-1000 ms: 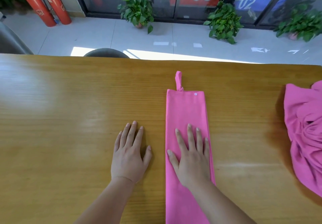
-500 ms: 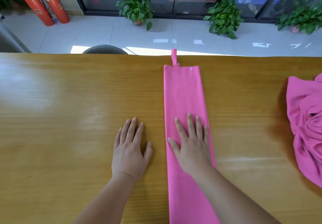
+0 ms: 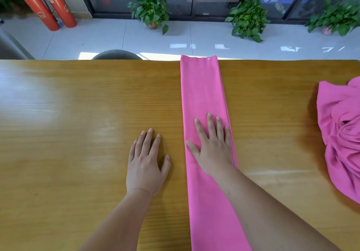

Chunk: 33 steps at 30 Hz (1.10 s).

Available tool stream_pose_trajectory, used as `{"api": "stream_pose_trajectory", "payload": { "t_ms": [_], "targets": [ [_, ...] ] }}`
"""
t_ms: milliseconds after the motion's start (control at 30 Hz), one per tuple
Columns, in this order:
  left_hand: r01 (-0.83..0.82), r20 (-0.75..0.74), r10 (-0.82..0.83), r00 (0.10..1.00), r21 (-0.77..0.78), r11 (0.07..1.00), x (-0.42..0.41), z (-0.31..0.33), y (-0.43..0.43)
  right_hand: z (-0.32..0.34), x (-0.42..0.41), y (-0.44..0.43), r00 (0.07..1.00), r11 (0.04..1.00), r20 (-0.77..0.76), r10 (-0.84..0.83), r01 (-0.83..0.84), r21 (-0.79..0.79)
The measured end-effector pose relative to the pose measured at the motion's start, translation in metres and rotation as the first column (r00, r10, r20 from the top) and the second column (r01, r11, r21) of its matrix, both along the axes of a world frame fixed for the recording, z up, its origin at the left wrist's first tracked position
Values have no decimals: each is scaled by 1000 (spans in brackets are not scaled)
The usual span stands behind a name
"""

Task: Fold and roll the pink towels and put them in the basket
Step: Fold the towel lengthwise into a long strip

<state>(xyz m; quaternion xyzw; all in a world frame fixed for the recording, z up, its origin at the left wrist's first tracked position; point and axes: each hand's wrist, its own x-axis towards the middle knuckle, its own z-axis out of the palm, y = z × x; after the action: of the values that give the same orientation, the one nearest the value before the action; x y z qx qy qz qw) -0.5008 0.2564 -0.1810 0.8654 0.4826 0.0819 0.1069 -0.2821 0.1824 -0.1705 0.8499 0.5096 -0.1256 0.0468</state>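
The right hand [image 3: 213, 147] lies flat with straight, spread fingers, its grip wide, pressing on the long folded pink towel [image 3: 204, 94]. The left hand [image 3: 146, 165] lies flat on the bare desk [image 3: 78, 114] just beside the towel, grip wide too. The towel's far end sits at the desk's far edge. A crumpled pink towel [image 3: 341, 133] lies well apart at the right edge.

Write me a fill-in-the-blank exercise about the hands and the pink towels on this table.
1. The right hand lies flat on the folded towel; the left hand lies flat on the bare ____.
2. The crumpled towel heap lies to the ____ of the folded towel.
3. On the floor at the far left stand ____ red fire extinguishers.
Missing words: table; right; two.
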Motion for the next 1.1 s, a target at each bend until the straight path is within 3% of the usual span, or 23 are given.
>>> {"api": "stream_pose_trajectory", "payload": {
  "t_ms": [200,500,767,1100],
  "targets": [
    [4,-3,-4,1000,3,1000,0,0,0,11,-41,-85,1000,999,-10,13,-13,-32],
    [-3,-6,3,1000,0,1000,-1,0,0,1,7,-5,1000,1000,-3,20,-20,1],
    [-9,-15,9,1000,3,1000,0,2,-1,8,-47,-106,999,1000,-25,21,-21,-18],
    [-7,-9,7,1000,5,1000,1,2,-2,0,-18,-60,999,999,-19,37,-37,15]
  ]
}}
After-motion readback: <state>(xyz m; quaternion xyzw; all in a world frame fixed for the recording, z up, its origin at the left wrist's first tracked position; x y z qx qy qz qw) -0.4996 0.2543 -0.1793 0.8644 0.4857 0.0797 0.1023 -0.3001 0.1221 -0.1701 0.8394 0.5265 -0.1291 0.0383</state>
